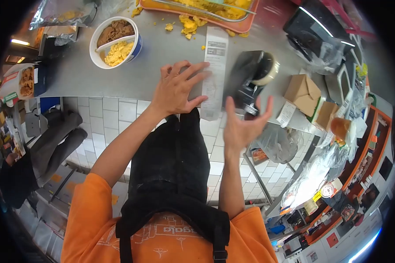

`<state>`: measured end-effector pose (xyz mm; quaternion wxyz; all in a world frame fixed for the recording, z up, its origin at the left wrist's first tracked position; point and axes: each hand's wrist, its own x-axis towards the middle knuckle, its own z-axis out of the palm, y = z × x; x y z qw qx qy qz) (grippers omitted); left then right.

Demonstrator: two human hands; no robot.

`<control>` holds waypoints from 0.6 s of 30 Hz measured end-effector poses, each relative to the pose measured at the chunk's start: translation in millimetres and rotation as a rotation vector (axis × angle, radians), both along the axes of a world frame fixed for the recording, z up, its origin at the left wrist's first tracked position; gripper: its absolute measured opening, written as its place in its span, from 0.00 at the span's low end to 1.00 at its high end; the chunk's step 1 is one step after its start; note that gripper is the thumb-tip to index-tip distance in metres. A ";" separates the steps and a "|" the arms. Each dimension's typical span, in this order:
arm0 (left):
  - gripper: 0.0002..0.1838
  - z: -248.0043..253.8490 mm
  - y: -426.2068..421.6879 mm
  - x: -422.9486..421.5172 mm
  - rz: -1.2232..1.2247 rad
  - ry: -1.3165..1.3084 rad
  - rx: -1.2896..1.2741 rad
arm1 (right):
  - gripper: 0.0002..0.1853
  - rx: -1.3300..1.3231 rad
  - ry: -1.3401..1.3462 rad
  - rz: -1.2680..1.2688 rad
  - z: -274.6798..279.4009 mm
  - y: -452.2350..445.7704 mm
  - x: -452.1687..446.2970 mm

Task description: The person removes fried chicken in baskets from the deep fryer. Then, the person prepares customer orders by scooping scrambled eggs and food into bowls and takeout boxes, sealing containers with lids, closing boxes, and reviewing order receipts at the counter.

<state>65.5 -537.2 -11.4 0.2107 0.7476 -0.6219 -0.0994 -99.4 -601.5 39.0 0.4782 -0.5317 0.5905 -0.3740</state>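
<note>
From my remote feed, I note the left hand [175, 93] splayed at the long white printed paper strip [215, 59] on the grey metal counter [79, 81], presumably steadying it, and the right hand [242, 129] gaping beside the blurred black tape dispenser [245, 70], contact unclear.

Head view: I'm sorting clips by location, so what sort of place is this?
Probably a takeaway kitchen. A divided bowl of sliced meat and what looks like scrambled egg stands on the metal counter, and a long printed receipt overhangs the counter's near edge.
</note>
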 end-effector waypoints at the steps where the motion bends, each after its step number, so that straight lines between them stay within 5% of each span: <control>1: 0.35 -0.1 2.7 -1.3 0.000 0.013 0.027 | 0.53 -0.022 0.085 0.049 -8.2 7.1 0.7; 4: 0.34 -16.0 4.8 -2.5 -0.013 -0.109 -0.058 | 0.51 -0.327 0.543 0.299 -14.6 7.3 -17.4; 8: 0.33 1.8 6.1 -1.3 -0.009 -0.001 -0.101 | 0.37 -0.236 -0.026 0.118 39.6 -28.1 -61.6; 16: 0.21 -14.7 13.3 -2.7 0.243 0.088 -0.315 | 0.09 -0.568 0.081 0.260 212.8 -226.3 -34.5; 18: 0.17 -23.0 21.0 -5.7 0.376 0.038 -0.413 | 0.07 -0.765 0.104 0.536 237.5 -275.1 16.0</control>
